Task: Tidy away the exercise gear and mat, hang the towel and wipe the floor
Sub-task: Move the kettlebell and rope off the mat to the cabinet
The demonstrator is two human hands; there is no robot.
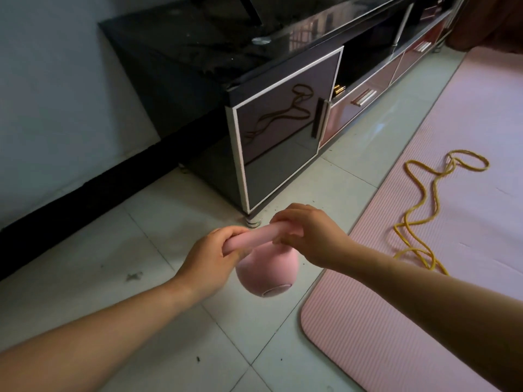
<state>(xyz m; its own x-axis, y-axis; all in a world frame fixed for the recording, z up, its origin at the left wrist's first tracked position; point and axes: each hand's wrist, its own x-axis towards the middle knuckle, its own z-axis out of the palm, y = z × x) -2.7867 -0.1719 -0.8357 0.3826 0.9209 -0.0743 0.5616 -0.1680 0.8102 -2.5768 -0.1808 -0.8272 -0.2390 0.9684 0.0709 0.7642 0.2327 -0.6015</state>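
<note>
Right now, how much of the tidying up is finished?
Hardly any looks done. In hand: the left hand and right hand both grip the handle of the pink kettlebell near the black cabinet. Left to do: the yellow rope lies on the pink mat, which is flat and unrolled, and the tiled floor has dirt specks. No towel is in view.

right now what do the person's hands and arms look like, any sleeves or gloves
The left hand and right hand are bare: no gloves, rings or watch visible. Both forearms are bare too, with no sleeve in view up to the frame edge.
</note>
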